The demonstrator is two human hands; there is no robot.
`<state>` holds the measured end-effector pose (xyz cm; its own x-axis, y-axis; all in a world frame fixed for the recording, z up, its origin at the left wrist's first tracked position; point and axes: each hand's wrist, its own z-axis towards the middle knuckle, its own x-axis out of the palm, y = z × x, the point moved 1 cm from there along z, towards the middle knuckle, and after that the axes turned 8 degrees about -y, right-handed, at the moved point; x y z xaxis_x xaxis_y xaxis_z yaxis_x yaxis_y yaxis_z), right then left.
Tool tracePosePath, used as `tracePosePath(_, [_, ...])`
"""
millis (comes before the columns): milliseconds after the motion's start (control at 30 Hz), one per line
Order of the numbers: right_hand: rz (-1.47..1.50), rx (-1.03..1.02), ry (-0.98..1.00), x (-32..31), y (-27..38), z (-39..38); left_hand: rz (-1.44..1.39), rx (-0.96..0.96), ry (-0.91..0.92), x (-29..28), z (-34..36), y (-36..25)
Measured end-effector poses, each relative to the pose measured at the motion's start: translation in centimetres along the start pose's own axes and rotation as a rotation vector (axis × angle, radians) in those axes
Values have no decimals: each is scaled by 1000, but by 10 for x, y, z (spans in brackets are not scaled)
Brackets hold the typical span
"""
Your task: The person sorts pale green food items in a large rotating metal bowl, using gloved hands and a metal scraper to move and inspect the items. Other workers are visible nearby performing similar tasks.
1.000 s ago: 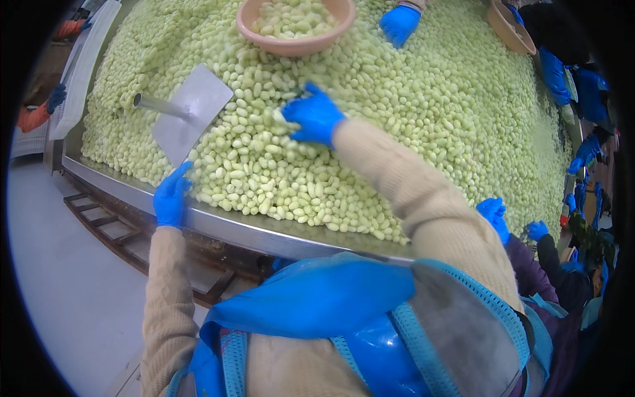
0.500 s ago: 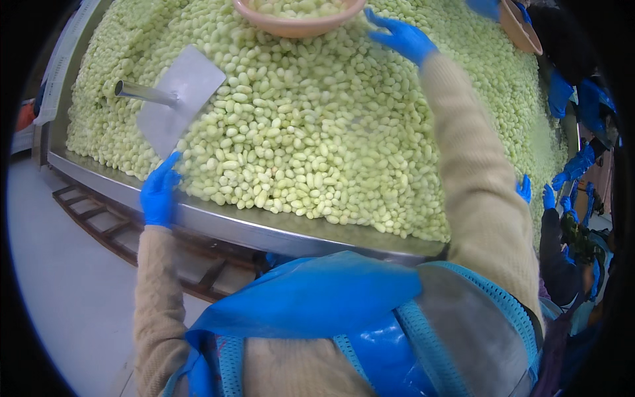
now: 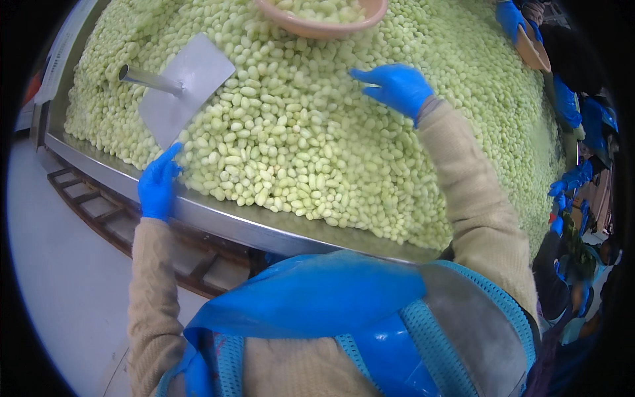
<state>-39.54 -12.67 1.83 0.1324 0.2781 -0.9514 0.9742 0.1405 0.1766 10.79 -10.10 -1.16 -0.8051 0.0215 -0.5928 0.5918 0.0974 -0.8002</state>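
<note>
Rested left hand (image 3: 157,183) on the desk rim (image 3: 228,222) near the paddle (image 3: 193,79), with one finger outstretched, grip unclear; held right hand (image 3: 399,87) over fruit (image 3: 291,149), with thumb and fingers parted.

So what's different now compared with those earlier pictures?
Your right hand moved from mid-pile over the pale green fruit outward beside the pink bowl, then partway back toward you. A co-worker's gloved hand shifted right, to the bowl at far right. I can't see anything newly gripped or released. Your left hand stays at the metal tray's edge; the metal paddle and pink bowl stayed put.
</note>
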Motion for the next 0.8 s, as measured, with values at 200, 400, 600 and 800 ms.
tracePosePath(200, [777,297,15,68,73,28,-3,7,-7,-3,2,7])
tracePosePath(400, [425,113,-116,92,73,35,-72,-9,-6,1,3,4])
tracePosePath(600, [746,255,-80,88,50,6,-84,9,25,0,4,7])
tracePosePath(800, [463,152,13,73,55,-11,-23,12,36,-1,5,7])
